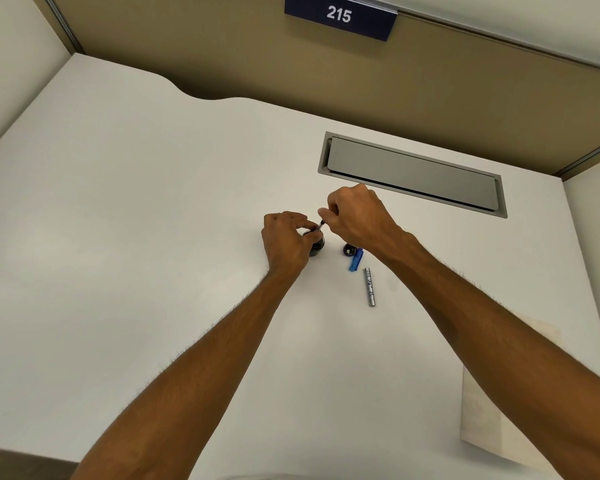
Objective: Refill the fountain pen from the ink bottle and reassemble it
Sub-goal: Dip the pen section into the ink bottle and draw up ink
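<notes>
Left hand (286, 241) and right hand (358, 216) pinch a thin black pen section (320, 224), seemingly above the ink bottle (318, 248).

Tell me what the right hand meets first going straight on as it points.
Probably the mouth of the dark round glass ink bottle, below the thin black pen part pinched by the right hand; the left hand grips that bottle. Depth unclear.

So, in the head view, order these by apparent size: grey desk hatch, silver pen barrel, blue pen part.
1. grey desk hatch
2. silver pen barrel
3. blue pen part
The last two lie close together, so nearness hardly matters.
</notes>
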